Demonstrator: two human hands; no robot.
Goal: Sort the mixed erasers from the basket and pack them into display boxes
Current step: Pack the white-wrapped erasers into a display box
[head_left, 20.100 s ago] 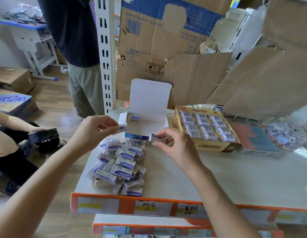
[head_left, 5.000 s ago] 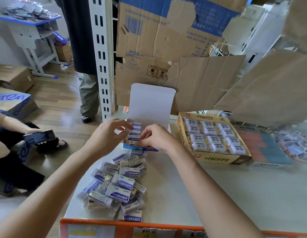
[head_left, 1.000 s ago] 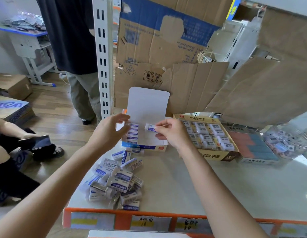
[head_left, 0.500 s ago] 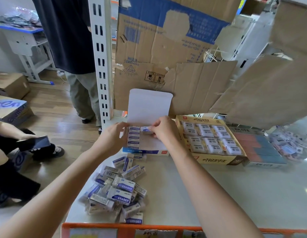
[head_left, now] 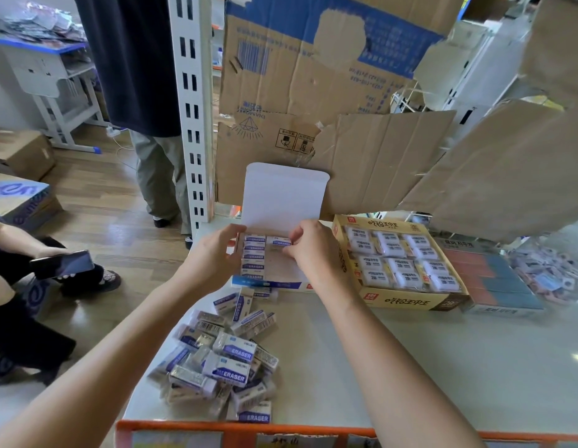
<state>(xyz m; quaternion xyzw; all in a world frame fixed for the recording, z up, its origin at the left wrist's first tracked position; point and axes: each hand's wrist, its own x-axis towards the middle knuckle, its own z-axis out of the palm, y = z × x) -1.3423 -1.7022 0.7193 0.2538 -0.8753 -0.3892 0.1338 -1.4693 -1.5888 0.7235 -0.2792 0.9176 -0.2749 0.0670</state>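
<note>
the step in hand is packing: the right hand (head_left: 313, 250) reaches into the white display box (head_left: 271, 282), its grip a narrow pinch of thumb and fingertips on 1 blue-banded eraser (head_left: 280, 242). that eraser sits at the far end of the box, just beside the top of the column of erasers (head_left: 253, 257) that already fills the left side, so this looks like the start of column 2. the left hand (head_left: 213, 258) lies against the box's left wall with the thumb up at the far corner. its fingers are hidden behind the hand, so i cannot tell whether its grip clasps the wall or only presses on it. either way it seems to steady the box. the lid (head_left: 284, 195) stands upright behind. the next move calls for letting the eraser down flat and square against its neighbour, label up like the rest, then reaching back to the pile of loose erasers (head_left: 226, 360) on the counter (head_left: 426, 367) in front of the box. most of the box floor shows bare, so a good deal of packing remains. the yellow box of 2b erasers (head_left: 400, 300) to the right looks full.
</note>
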